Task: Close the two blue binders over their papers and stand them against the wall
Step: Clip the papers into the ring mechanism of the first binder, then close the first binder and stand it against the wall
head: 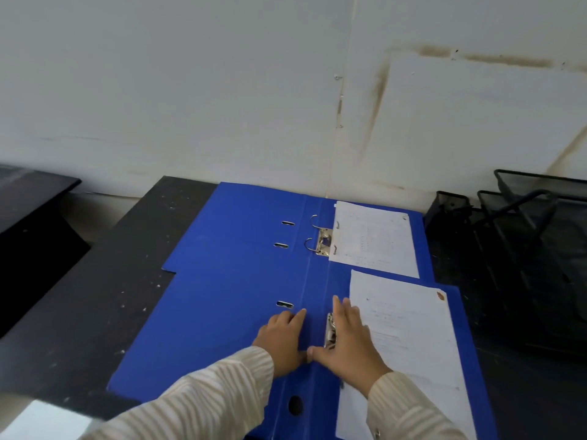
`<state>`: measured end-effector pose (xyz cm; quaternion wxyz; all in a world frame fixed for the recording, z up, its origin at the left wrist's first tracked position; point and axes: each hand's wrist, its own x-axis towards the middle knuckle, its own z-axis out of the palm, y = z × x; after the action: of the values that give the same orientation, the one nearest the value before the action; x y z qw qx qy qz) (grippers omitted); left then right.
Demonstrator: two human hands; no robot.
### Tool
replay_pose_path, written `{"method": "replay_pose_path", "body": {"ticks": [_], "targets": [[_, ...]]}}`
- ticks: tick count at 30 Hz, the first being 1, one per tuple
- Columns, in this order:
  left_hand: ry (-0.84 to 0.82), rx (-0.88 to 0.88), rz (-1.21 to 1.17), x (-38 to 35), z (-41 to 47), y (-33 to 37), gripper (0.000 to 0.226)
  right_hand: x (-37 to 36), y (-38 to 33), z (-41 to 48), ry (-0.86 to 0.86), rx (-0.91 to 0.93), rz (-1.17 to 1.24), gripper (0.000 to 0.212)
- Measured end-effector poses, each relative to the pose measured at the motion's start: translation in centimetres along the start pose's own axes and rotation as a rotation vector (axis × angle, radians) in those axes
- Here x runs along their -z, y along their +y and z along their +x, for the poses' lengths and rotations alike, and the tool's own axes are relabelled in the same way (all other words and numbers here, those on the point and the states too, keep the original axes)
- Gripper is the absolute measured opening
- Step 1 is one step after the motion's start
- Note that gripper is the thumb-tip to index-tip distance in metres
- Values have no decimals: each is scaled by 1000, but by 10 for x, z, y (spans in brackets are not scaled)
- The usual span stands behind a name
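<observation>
Near blue binder point(222, 338): lies open and flat on the dark table point(95, 296), its paper stack point(409, 338) on the right cover, lever clip point(331, 331) at the spine. Left hand point(282, 338): flat on the left cover beside the spine, fingers loosely curled, gripping nothing. Right hand point(346, 341): spread flat, palm over the clip and the edge of the paper, thumb touching the left hand. Far blue binder point(247, 227): open, flat, just beyond the first, against the white wall point(190, 90), rings point(313, 231) open, papers point(374, 239) on its right cover. Black mesh trays point(533, 249): right of both binders.
</observation>
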<state>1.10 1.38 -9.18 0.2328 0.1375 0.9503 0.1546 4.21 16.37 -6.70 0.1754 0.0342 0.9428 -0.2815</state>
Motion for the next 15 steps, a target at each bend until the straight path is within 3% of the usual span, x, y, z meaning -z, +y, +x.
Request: {"method": "replay_pose_path", "body": {"ticks": [6, 10, 15], "targets": [[153, 190, -2, 5, -22, -82, 79, -46, -55, 7, -100, 63, -151, 80], [228, 397, -134, 22, -33, -136, 79, -70, -70, 13, -224, -43, -122, 79], [260, 653, -267, 43, -40, -188, 90, -84, -83, 21, -205, -143, -218, 78]]}}
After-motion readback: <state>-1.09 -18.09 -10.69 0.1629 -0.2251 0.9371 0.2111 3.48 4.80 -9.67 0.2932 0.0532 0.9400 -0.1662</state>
